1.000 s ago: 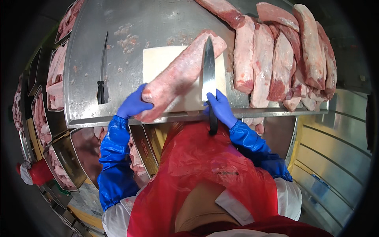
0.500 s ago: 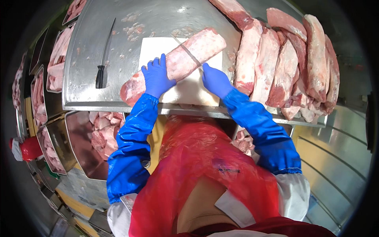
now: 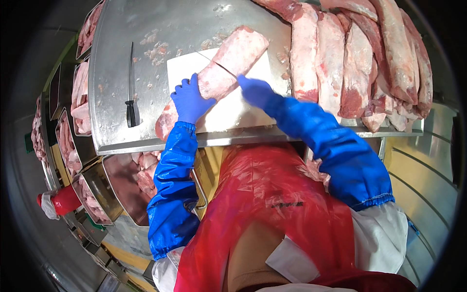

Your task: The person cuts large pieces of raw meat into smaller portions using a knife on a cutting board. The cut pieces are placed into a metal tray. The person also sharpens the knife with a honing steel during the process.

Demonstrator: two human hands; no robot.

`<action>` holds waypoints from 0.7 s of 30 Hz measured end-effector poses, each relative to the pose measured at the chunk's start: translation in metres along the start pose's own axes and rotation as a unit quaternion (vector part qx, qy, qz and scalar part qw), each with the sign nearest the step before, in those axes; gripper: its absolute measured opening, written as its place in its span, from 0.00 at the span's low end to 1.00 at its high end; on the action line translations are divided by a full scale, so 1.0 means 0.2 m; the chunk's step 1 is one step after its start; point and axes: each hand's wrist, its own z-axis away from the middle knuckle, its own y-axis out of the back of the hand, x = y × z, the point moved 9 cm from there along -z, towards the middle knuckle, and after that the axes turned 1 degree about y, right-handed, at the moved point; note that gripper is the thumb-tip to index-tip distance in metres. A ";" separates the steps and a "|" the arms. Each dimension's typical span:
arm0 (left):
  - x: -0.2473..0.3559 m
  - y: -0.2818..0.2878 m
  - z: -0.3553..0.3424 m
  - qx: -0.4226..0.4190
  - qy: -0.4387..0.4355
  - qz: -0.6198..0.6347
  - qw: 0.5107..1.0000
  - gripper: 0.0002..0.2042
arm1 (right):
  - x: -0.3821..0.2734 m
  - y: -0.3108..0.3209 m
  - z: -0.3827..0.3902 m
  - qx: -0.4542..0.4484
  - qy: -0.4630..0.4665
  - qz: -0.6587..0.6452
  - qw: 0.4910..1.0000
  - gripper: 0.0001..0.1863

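A long pale pink pork loin (image 3: 238, 56) lies slantwise across a white cutting board (image 3: 253, 111), its ends reaching past the board. My left hand (image 3: 188, 103), in a blue glove, straddles the loin's nearer half, fingers on one side and thumb on the other. My right hand (image 3: 256, 91), gloved too, is closed round a knife; its handle is hidden in the grip. The thin knife blade (image 3: 219, 65) crosses the loin above my left hand. How deep it sits, I cannot tell.
Several long loins (image 3: 331, 63) lie piled on the right of the steel table (image 3: 109, 82). A thin dark rod with a black handle (image 3: 130, 114) lies at left. Bins of meat pieces (image 3: 127, 182) stand below and leftward. Another person's red-clad arm (image 3: 65, 200) shows at far left.
The whole view has shifted. The knife blade now shows narrower, nearly edge-on, and my right hand has turned and moved a little away from me. My left hand keeps its place on the loin.
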 end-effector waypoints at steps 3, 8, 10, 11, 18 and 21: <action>-0.16 -0.08 -0.06 -0.054 0.079 0.041 0.995 0.54 | 0.19 0.09 0.61 -0.120 -0.268 -0.129 0.947 0.19; -0.25 -0.13 -0.61 -0.043 0.035 0.442 0.895 0.50 | 0.23 0.49 1.08 -0.092 -0.118 0.071 0.986 0.12; 0.11 -0.22 -0.78 -0.121 0.036 0.538 0.833 0.41 | 0.20 0.59 1.04 0.021 -0.144 -0.041 0.988 0.14; 0.26 -0.22 -0.84 -0.151 0.045 0.578 0.801 0.36 | 0.19 0.62 0.93 0.086 -0.124 -0.100 0.983 0.14; 0.67 -0.24 -0.52 -0.067 -0.144 0.463 0.872 0.31 | 0.32 0.43 0.18 0.113 -0.154 -0.561 0.805 0.15; 0.57 -0.25 -0.08 -0.101 -0.143 0.716 0.676 0.46 | 0.19 0.36 0.27 0.137 -0.128 -0.435 0.881 0.16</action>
